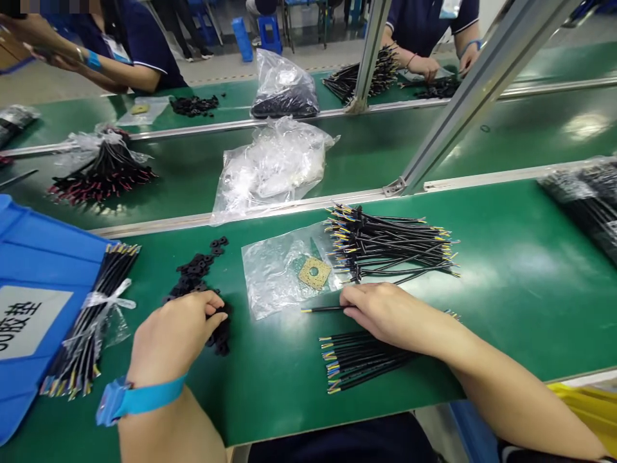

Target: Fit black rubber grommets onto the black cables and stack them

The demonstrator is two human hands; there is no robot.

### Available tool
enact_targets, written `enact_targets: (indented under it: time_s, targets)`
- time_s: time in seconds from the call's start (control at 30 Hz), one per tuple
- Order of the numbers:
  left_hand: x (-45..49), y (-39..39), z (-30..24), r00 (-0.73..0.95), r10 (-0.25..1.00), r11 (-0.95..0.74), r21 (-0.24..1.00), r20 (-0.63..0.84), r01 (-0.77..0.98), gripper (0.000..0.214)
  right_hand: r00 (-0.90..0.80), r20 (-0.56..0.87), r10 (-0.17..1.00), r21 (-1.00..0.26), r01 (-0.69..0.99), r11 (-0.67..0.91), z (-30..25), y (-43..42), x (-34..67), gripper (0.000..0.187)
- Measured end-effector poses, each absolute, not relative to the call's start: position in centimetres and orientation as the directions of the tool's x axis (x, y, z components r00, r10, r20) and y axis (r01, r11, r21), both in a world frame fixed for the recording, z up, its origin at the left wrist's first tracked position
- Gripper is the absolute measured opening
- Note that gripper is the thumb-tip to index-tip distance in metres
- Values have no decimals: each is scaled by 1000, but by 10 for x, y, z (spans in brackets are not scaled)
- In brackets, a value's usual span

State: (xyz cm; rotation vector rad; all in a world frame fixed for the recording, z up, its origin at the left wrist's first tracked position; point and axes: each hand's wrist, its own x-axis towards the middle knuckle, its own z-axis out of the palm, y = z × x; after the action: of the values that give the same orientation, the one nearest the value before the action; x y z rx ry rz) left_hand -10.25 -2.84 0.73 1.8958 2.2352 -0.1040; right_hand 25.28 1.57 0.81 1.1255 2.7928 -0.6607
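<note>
Blue bin point(36, 244): ribbed plastic; bears a white label point(29, 321) with tilted black characters reading "胶垫", preceded by marks partly cut off by the frame edge.
Tied bundle point(91, 321): black-sheathed cables leaning along the bin, bound by a white tie; coloured wire ends at both extremities.
Left hand point(168, 328): thumb and forefinger bent together at the black pieces; whether one is pinched cannot be told. Bright blue wrist strap point(152, 397) worn.
Black pieces point(195, 267): small, matt, some visibly holed; loose scatter on the green tabletop point(272, 379).
Clear bag point(265, 276): crinkled plastic film, lying flat.
Sponge point(322, 276): yellow, porous, square with a central hole; on or inside the bag, cannot tell which.
Held cable point(324, 309): slim, black, yellowish tip pointing left, just beside the bag.
Cable row point(359, 360): roughly parallel, multicoloured ends, below the held cable.
Right hand point(376, 308): grasping the held cable between thumb and fingers.
Cable heap point(395, 241): black cables, stacked beyond the right hand.
Wrapped cables point(585, 209): black, under glossy film.
</note>
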Motion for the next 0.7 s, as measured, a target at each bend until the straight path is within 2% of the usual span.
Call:
enact_targets:
  time_s: [0.07,0.13,0.27,0.4,0.53,0.7]
  targets:
    - [-101,-28,6,-73,992,86,140,-100,986,13,-710,-118,694,-333,687,646,2,17,249,2]
    - [-98,-26,6,-14,999,7,221,30,975,21,-690,-66,721,-269,708,653,-5,19,246,11]
    - [-85,-20,10,-47,984,-30,420,173,907,29,-664,-98,741,-132,747,651,-11,19,241,28]
    - [-74,-17,13,-98,966,-34,492,240,870,28,-638,-132,758,-34,768,640,-8,17,239,23]
    - [-66,-15,13,-131,969,-13,577,208,817,29,-623,-167,764,4,774,633,-3,18,237,19]
    - [-55,-11,13,-178,984,114,793,-6,599,35,-628,-163,761,28,768,640,-3,18,237,18]
